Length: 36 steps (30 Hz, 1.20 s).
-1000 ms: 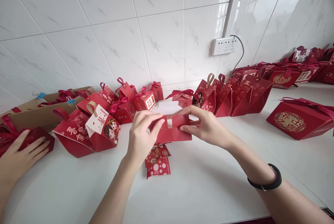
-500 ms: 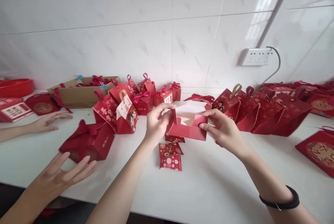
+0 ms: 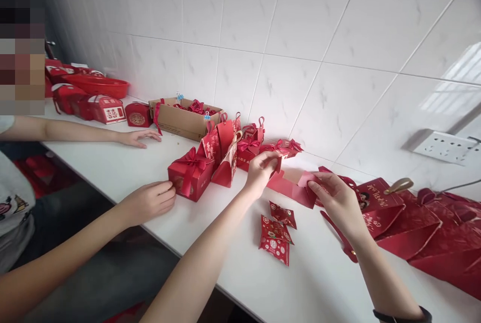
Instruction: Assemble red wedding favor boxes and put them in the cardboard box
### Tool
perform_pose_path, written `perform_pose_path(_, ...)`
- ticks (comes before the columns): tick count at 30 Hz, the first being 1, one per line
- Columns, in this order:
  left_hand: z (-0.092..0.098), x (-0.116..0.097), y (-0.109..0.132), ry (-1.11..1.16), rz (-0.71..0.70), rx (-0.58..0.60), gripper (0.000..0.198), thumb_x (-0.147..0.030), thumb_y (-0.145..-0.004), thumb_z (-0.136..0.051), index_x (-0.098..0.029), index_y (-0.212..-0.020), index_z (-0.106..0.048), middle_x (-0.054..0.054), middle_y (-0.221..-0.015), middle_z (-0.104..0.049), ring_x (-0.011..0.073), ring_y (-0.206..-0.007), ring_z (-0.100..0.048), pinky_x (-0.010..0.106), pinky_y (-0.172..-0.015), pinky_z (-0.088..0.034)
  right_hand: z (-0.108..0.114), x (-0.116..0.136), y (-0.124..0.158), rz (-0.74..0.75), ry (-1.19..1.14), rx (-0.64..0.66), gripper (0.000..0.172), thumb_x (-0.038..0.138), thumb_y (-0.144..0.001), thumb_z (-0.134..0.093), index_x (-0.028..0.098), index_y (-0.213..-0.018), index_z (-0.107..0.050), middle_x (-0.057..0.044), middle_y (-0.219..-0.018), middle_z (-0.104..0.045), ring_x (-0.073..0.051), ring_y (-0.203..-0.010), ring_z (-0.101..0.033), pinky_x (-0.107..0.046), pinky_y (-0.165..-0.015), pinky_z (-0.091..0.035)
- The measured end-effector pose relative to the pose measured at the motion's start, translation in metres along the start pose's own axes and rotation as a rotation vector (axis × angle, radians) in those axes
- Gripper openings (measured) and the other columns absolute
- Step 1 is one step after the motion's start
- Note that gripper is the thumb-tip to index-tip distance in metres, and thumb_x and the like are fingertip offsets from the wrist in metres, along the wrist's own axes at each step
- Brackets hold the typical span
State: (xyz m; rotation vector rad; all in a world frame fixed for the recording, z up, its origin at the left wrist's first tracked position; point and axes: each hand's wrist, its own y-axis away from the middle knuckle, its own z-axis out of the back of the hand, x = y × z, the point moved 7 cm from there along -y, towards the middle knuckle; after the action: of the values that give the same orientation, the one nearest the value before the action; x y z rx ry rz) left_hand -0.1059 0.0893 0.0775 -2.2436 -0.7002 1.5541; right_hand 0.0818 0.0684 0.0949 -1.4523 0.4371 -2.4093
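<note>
Held up between both hands is an open red gift box [image 3: 287,190] of folded card, its pale inside showing. My left hand [image 3: 260,175] pinches a flap at its left end. On the right end, my right hand [image 3: 334,197] grips the card between thumb and fingers. Just in front of the box lie several small red packets [image 3: 276,230], overlapping on the white table [image 3: 240,258]. A red strap [image 3: 340,237] with a metal stud lies by my right hand.
At left, a co-worker's hand [image 3: 152,202] touches a ribboned red box [image 3: 190,175]; the other hand [image 3: 141,137] rests behind. A cardboard box [image 3: 184,122] of ribbons stands by the wall. Finished-looking handled bags [image 3: 225,162] and more red boxes [image 3: 417,222] flank my hands.
The view has swung left, showing more of the co-worker. The co-worker's near hand has closed in on the ribboned box. My hands have moved farther apart, spreading the gift box wider.
</note>
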Motion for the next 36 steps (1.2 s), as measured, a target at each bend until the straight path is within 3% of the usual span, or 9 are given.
perform_pose_path(4,-0.004,-0.011,0.005,-0.182,-0.134,0.039,0.015,-0.022,-0.080,-0.053,-0.018,-0.082,-0.067,0.005,-0.082,-0.066,0.0151,-0.066,-0.056,0.026,-0.057,-0.042,0.000,0.002,-0.001,-0.019,0.029,-0.033,0.039,0.050,-0.072,-0.064,0.018,-0.095,-0.064,-0.012,-0.096,-0.070,-0.029,-0.092,-0.065,-0.042,-0.074,-0.054)
perform_pose_path(9,-0.011,-0.025,0.013,-0.404,-0.330,0.053,0.016,-0.012,-0.083,-0.053,-0.021,-0.080,-0.067,0.005,-0.086,-0.067,0.0212,-0.090,-0.057,0.035,-0.080,-0.045,0.005,0.007,0.003,-0.020,0.146,-0.082,0.031,0.047,-0.076,-0.060,0.022,-0.092,-0.065,-0.009,-0.099,-0.070,-0.029,-0.096,-0.064,-0.045,-0.084,-0.051)
perform_pose_path(14,-0.012,-0.028,0.017,-0.542,-0.471,0.005,0.012,-0.014,-0.087,-0.054,-0.020,-0.086,-0.064,0.006,-0.087,-0.067,0.0217,-0.089,-0.056,0.036,-0.082,-0.045,0.007,0.012,0.008,0.034,0.215,-0.072,0.029,0.046,-0.079,-0.058,0.023,-0.095,-0.064,-0.008,-0.105,-0.069,-0.029,-0.103,-0.062,-0.045,-0.085,-0.050)
perform_pose_path(19,-0.015,-0.031,0.021,-0.642,-0.579,-0.013,0.012,-0.010,-0.087,-0.055,-0.019,-0.085,-0.062,0.005,-0.084,-0.067,0.0202,-0.084,-0.054,0.033,-0.079,-0.045,0.005,0.016,0.011,0.090,0.269,-0.079,0.027,0.044,-0.082,-0.055,0.021,-0.095,-0.062,-0.010,-0.102,-0.070,-0.028,-0.093,-0.065,-0.040,-0.074,-0.053)
perform_pose_path(28,-0.015,-0.040,0.030,-0.772,-0.712,-0.101,0.016,-0.005,-0.088,-0.052,-0.020,-0.084,-0.055,0.002,-0.079,-0.062,0.0177,-0.079,-0.052,0.029,-0.075,-0.044,-0.004,0.019,0.014,0.195,0.114,-0.060,0.021,0.040,-0.084,-0.053,0.021,-0.091,-0.058,-0.008,-0.099,-0.069,-0.022,-0.091,-0.065,-0.037,-0.075,-0.057)
perform_pose_path(36,-0.019,-0.044,0.030,-0.846,-0.764,-0.031,0.013,-0.008,-0.089,-0.052,-0.020,-0.087,-0.057,0.003,-0.080,-0.061,0.0184,-0.080,-0.052,0.031,-0.076,-0.044,-0.004,0.014,0.013,0.217,0.043,-0.013,0.017,0.038,-0.087,-0.052,0.022,-0.091,-0.056,-0.006,-0.093,-0.065,-0.020,-0.087,-0.062,-0.037,-0.076,-0.057)
